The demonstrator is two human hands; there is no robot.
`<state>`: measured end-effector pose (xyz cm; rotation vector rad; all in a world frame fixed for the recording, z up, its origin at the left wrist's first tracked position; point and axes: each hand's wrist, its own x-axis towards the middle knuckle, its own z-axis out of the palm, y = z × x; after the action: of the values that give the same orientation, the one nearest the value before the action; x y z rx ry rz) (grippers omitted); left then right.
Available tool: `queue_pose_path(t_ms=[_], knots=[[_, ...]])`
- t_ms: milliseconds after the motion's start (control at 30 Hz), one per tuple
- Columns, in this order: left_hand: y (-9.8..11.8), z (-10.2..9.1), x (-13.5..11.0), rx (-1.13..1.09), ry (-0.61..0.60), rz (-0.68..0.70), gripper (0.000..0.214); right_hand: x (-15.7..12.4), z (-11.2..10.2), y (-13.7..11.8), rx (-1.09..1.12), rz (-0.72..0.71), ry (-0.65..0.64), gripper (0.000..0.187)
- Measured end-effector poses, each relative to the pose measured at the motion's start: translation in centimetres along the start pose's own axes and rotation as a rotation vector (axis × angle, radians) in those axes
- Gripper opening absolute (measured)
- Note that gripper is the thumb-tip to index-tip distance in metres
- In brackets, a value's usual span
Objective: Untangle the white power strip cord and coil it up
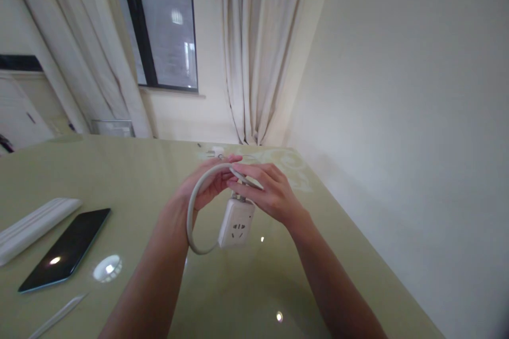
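I count two hands at the centre of my view, both bare, meeting around one pale cord [192, 206]. The right hand [272, 190] has its fingers closed on the cord near its top, just right of centre in the frame. The left hand [212, 190] is half curled with its fingertips close to the right one's; the cord runs in front of it, and I cannot tell whether it grips anything. One white socket block [236, 225] sits just below the fingers, slightly below the middle of the frame. Its slotted face is turned towards me, with five slots that I can make out, and its long axis runs steeply, the top end leaning right and the bottom end left. Whether it touches the tabletop [131, 180] I cannot tell. The cord leaves its lower left corner, bends out left and arches up in a single open loop to the right hand. One white plug [218, 152] shows just beyond the left hand, its prongs pointing left. On the left of the frame I count three more things: one long white bar [37, 228], one black phone [66, 249] beside it, and one thin white stick [58, 318] at lower left, all slanting from lower left to upper right.
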<state>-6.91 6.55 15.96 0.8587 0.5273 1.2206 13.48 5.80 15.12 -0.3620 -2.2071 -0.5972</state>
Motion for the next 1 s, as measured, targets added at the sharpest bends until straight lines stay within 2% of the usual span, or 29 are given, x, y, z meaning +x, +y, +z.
queue_pose_path(t_ms=[67, 133, 267, 333, 367, 467, 533, 600, 633, 700, 767, 867, 933, 1000], knots=[[0.4, 0.2, -0.4, 0.018, 0.031, 0.019, 0.013, 0.1, -0.5, 0.2, 0.034, 0.001, 0.007, 0.038], [0.8, 0.6, -0.8, 0.025, 0.067, 0.054, 0.015, 0.3, -0.7, 0.3, 0.096, 0.031, 0.076, 0.039], [1.6, 0.4, -0.7, 0.036, 0.212, 0.162, 0.014, 0.1, -0.5, -0.4, 0.273, 0.183, 0.257, 0.021], [2.0, -0.9, -0.3, 0.004, 0.348, 0.245, 0.010, -0.5, -0.3, -0.7, 0.392, 0.340, 0.323, 0.009], [2.2, -2.0, -0.2, -0.025, 0.431, 0.287, 0.008, -0.9, -0.4, -0.7, 0.464, 0.447, 0.369, 0.009], [3.3, -6.2, -0.3, -0.150, 0.687, 0.412, 0.009, -3.2, -1.8, 1.0, 0.648, 0.823, 0.652, 0.019], [4.2, -9.1, -1.1, -0.215, 0.818, 0.506, 0.016, -5.3, -4.2, 3.5, 0.691, 1.038, 0.928, 0.030], [5.1, -11.4, -2.3, -0.215, 0.902, 0.613, 0.022, -7.8, -7.4, 6.6, 0.680, 1.203, 1.162, 0.031], [5.5, -12.2, -2.9, -0.183, 0.899, 0.643, 0.024, -9.0, -9.1, 8.1, 0.651, 1.279, 1.244, 0.030], [6.1, -12.7, -4.0, -0.138, 0.927, 0.675, 0.026, -11.4, -12.4, 10.6, 0.555, 1.393, 1.306, 0.026], [6.7, -12.0, -4.8, -0.114, 0.988, 0.666, 0.028, -13.4, -15.5, 12.3, 0.413, 1.487, 1.284, 0.028], [7.3, -9.8, -5.7, -0.042, 1.083, 0.627, 0.025, -15.8, -20.0, 13.5, 0.120, 1.508, 1.224, 0.034], [8.0, -7.8, -6.0, 0.102, 1.017, 0.564, 0.021, -16.7, -23.3, 14.0, -0.059, 1.480, 1.195, 0.039], [8.9, -5.8, -6.5, 0.274, 0.833, 0.500, 0.029, -17.0, -26.6, 14.3, -0.199, 1.474, 1.190, 0.044]])
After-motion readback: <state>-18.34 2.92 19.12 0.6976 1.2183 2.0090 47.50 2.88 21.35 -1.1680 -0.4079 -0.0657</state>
